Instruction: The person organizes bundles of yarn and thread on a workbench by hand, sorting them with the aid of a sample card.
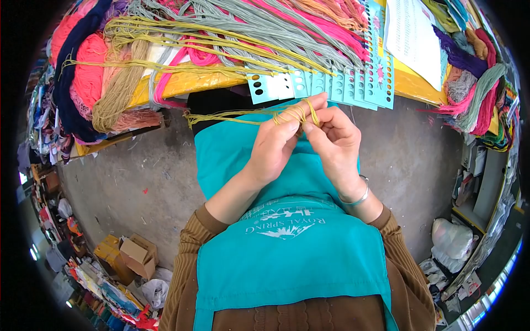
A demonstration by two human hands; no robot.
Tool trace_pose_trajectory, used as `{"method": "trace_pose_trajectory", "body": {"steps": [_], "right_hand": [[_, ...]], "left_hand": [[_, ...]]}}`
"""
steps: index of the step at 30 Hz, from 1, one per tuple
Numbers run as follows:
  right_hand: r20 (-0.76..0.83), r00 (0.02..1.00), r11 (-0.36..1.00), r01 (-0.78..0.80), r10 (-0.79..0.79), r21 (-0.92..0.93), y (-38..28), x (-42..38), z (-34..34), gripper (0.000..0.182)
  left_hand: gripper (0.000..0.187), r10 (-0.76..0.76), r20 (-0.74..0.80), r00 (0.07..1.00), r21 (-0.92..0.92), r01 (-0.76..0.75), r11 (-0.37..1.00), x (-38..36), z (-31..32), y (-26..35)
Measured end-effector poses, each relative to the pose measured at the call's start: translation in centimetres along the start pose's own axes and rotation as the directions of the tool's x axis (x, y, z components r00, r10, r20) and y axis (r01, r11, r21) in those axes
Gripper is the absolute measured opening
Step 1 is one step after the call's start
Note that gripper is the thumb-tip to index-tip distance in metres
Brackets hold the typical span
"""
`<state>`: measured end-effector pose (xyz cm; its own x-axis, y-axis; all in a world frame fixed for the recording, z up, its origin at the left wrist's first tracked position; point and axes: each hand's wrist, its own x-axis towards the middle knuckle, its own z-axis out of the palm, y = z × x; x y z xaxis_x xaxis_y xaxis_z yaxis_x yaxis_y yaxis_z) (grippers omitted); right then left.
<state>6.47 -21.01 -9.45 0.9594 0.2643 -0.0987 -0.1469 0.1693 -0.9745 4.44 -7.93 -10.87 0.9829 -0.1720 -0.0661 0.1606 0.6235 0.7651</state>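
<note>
So, left hand (271, 144) presses the yellow thread (227, 116) under its thumb, right hand (338, 148) pinches a strand, all above the teal apron (292, 265). I'd keep tension light and even so those loops don't tangle.

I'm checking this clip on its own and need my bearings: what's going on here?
A person in a teal apron is working mustard-yellow thread with both hands. It loops around the fingers of the left hand, while the right hand grips it at the fingertips. Its loose length trails off to the left. Beyond, coloured skeins, light-blue cards with holes and a printed sheet lie on a table.
</note>
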Motion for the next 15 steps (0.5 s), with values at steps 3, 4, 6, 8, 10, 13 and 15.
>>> {"method": "trace_pose_trajectory", "body": {"steps": [3, 4, 6, 8, 10, 13, 15], "right_hand": [[0.012, 1.0, 1.0, -0.004, 0.004, 0.002, 0.13, -0.06, -0.15, 0.006], [0.013, 1.0, 1.0, -0.005, 0.005, 0.003, 0.11, -0.07, -0.18, 0.006], [0.016, 1.0, 1.0, -0.007, 0.007, 0.005, 0.04, -0.08, -0.2, 0.006], [-0.01, 1.0, 1.0, -0.011, 0.011, 0.019, 0.1, -0.04, -0.09, 0.005], [-0.029, 1.0, 1.0, -0.002, 0.002, 0.027, 0.09, 0.04, -0.03, 0.006], [-0.052, 0.998, 0.998, 0.035, -0.033, 0.048, -0.07, 0.23, 0.17, 0.006], [-0.076, 0.995, 0.995, 0.067, -0.061, 0.079, -0.21, 0.36, 0.51, 0.007]], "left_hand": [[0.062, -0.019, -0.019, 1.0, 0.009, 0.019, 1.0, 0.02, 0.16, 0.16], [0.062, -0.018, -0.021, 1.0, 0.012, 0.018, 1.0, 0.03, 0.17, 0.16], [0.061, -0.01, -0.021, 1.0, 0.016, 0.01, 1.0, 0.02, 0.14, 0.16], [0.061, 0.003, -0.016, 1.0, 0.021, -0.003, 1.0, 0.02, 0.04, 0.15], [0.061, 0.016, -0.007, 1.0, 0.018, -0.016, 1.0, -0.03, -0.2, 0.08], [0.061, 0.028, -0.004, 1.0, 0.007, -0.028, 1.0, -0.03, -0.25, 0.17], [0.062, 0.036, -0.009, 0.999, 0.003, -0.036, 0.999, -0.05, -0.29, 0.23]]}}
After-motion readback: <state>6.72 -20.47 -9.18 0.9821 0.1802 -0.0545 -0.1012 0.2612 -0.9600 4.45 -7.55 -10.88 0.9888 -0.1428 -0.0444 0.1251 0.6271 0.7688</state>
